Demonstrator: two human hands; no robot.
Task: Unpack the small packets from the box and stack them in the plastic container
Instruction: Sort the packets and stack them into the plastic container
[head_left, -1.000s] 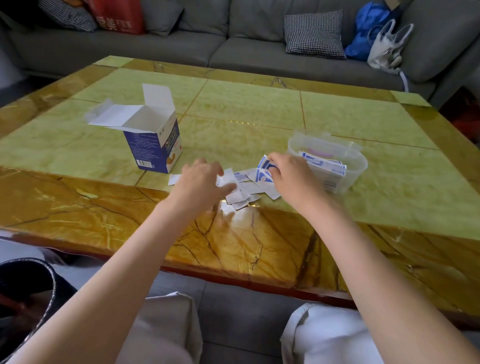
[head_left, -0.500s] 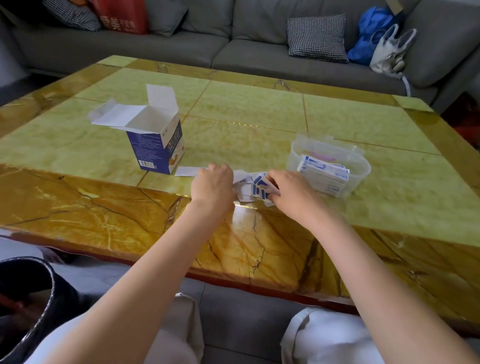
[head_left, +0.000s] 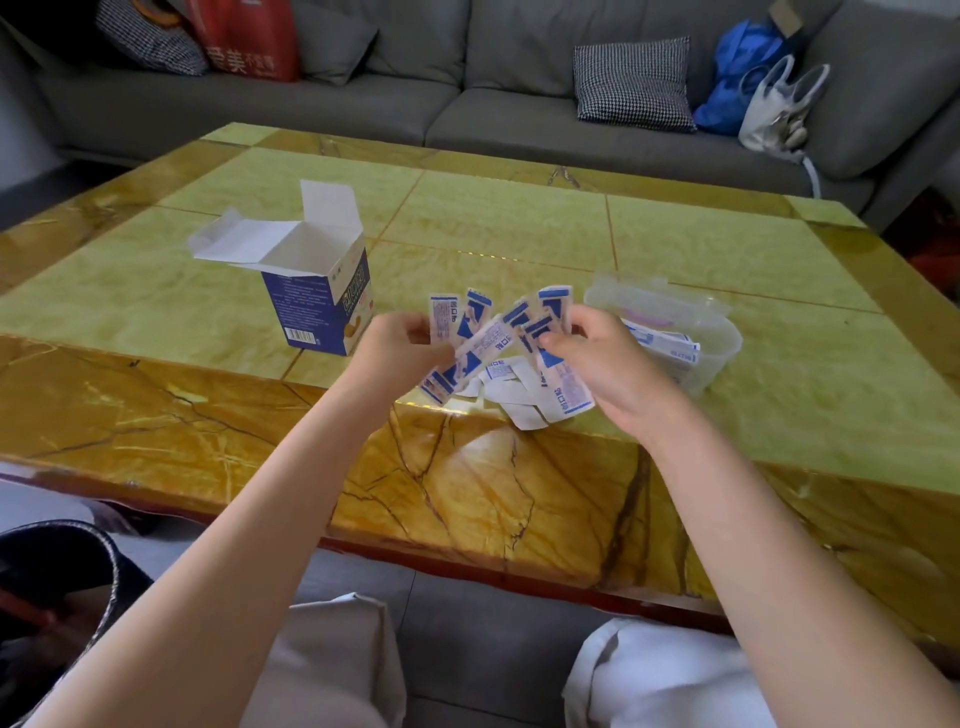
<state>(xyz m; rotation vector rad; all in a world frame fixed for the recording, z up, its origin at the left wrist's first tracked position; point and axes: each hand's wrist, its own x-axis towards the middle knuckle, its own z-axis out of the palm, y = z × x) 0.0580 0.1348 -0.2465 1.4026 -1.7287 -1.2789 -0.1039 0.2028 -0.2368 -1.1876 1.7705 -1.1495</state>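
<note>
Surface: yellow-green marble table (head_left: 519, 218) with amber border, one grey sofa (head_left: 467, 109) along its far side.
Box: one blue-and-white carton (head_left: 324, 301), upright at left centre of the table, top flaps open.
Container: one clear plastic container (head_left: 719, 338), right of centre, just beyond the right hand; a low pile of packets (head_left: 670, 345) lies inside, count cannot be told.
Left hand: left hand (head_left: 402, 348), raised above the table, fingers closed on a fan of blue-and-white packets.
Right hand: right hand (head_left: 608, 353), raised, close beside the left, fingers closed on the same fan.
Held packets: held packets (head_left: 493, 338), about six visible, overlapping, splayed at different angles between the two hands; exact count cannot be told.
Loose packets: loose packets (head_left: 511, 387), several lying flat on the table under the hands, mostly white side up, overlapping.
Sofa items: two houndstooth cushions (head_left: 631, 83), one red bag (head_left: 249, 36), one blue bag (head_left: 737, 73), one white bag (head_left: 776, 109).
Floor: one dark bin (head_left: 57, 603), near left.
</note>
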